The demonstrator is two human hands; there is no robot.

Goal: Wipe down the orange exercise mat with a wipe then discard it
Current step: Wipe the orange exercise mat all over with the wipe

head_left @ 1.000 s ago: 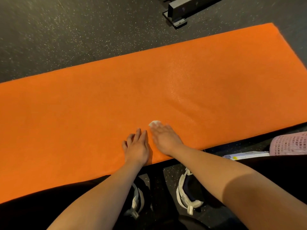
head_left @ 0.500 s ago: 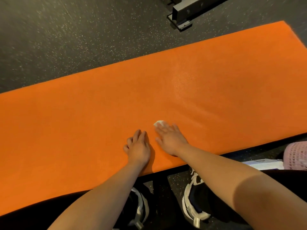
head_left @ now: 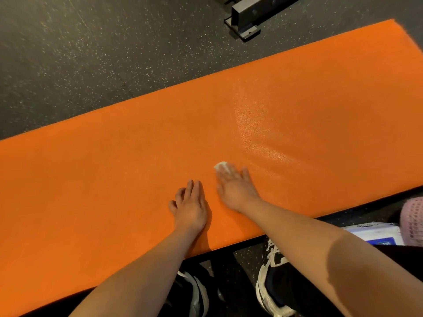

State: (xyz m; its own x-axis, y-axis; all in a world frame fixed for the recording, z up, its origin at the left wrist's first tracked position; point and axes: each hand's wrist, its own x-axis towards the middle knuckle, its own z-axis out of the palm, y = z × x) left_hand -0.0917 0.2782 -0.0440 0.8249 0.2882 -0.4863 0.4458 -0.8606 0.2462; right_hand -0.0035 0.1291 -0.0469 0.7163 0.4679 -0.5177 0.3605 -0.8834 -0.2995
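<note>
The orange exercise mat (head_left: 114, 175) lies across the dark speckled floor, running from lower left to upper right. My right hand (head_left: 235, 188) lies flat on the mat with straight fingers, pressing a small white wipe (head_left: 221, 166) whose edge sticks out past the fingertips. A damp, shiny streak shows on the mat to the right of that hand. My left hand (head_left: 190, 208) rests palm down on the mat just left of the right hand, holding nothing.
A black metal equipment base (head_left: 249, 17) stands on the floor beyond the mat's far edge. A white wipes pack (head_left: 375, 232) and a pink knitted item (head_left: 413, 216) lie at the right near edge. My two sneakers (head_left: 272, 284) stand below the mat.
My right hand with the wipe has slid a little to the right along the mat. My left hand stays planted in the same spot.
</note>
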